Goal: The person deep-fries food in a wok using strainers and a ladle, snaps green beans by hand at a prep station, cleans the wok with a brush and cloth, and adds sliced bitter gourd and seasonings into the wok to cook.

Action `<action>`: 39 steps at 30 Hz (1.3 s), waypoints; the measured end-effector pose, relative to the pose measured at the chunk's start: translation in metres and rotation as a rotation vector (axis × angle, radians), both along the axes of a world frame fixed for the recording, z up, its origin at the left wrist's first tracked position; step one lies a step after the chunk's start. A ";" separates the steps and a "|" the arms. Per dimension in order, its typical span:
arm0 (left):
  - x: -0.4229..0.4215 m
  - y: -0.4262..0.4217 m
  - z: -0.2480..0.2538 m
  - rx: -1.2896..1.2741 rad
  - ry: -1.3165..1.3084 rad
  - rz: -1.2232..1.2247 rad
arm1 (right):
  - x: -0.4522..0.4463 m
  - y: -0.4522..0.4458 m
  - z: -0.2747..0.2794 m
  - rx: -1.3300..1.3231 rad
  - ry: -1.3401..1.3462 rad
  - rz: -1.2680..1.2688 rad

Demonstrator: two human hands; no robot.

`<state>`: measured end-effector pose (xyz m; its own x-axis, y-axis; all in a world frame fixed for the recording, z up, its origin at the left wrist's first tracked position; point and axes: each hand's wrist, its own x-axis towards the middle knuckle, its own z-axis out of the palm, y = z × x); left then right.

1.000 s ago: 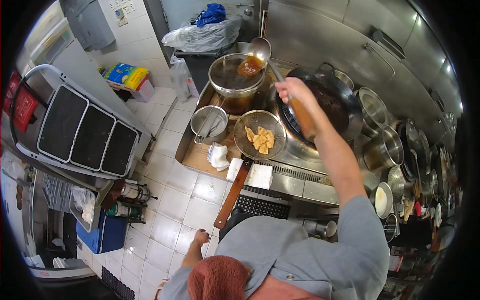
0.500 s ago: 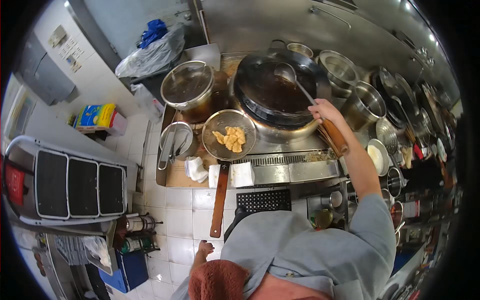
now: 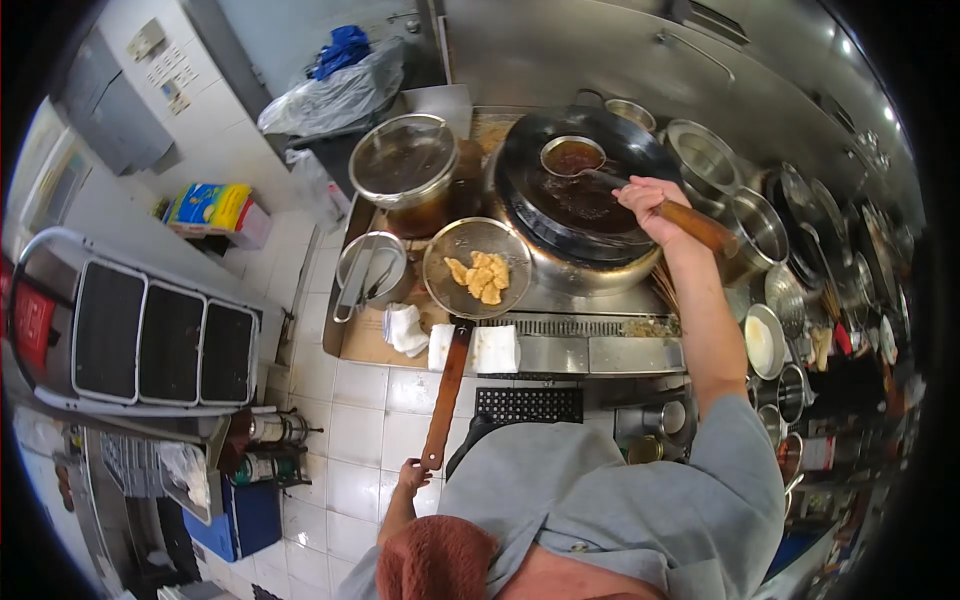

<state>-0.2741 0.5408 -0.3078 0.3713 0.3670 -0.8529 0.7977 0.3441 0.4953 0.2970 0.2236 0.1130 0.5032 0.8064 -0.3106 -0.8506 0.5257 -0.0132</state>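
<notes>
My right hand (image 3: 650,208) is closed round the wooden-handled ladle (image 3: 574,157), whose bowl, filled with brown liquid, is over the dark wok (image 3: 600,212). Low at the left, my left hand (image 3: 412,475) hangs near the end of the strainer's wooden handle (image 3: 446,400); its fingers are partly spread and hold nothing that I can see. Golden fried pieces (image 3: 480,276) lie in the round mesh strainer (image 3: 440,290), left of the wok. Behind the strainer stands a pot of brown liquid with a sieve (image 3: 405,160) on top.
A small metal pot (image 3: 370,268) and white folded cloths (image 3: 495,349) are at the counter's front left. Metal pots (image 3: 757,228) and a white bowl (image 3: 764,342) crowd the right. A step ladder (image 3: 165,330) stands at the far left, beside a blue box (image 3: 245,520).
The ladle went from above the sieve-topped pot into the wok, and its bowl now shows full of liquid over it. The whole view has shifted as the head turned.
</notes>
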 end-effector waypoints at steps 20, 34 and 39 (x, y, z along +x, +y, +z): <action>-0.031 -0.012 -0.007 -0.082 0.138 -0.006 | -0.061 0.210 0.017 -0.923 -1.375 0.201; 0.010 0.025 -0.001 -0.044 0.125 -0.095 | -0.027 -0.075 -0.023 -1.354 -1.276 0.071; 0.027 0.048 -0.020 -0.232 0.106 0.041 | -0.031 -0.082 -0.044 -0.859 -0.723 0.012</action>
<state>-0.2469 0.5889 -0.3279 0.2644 0.1697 -0.9493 0.8239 0.4719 0.3139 0.2658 0.1417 0.0695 0.7838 0.4713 -0.4044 -0.5015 0.0963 -0.8598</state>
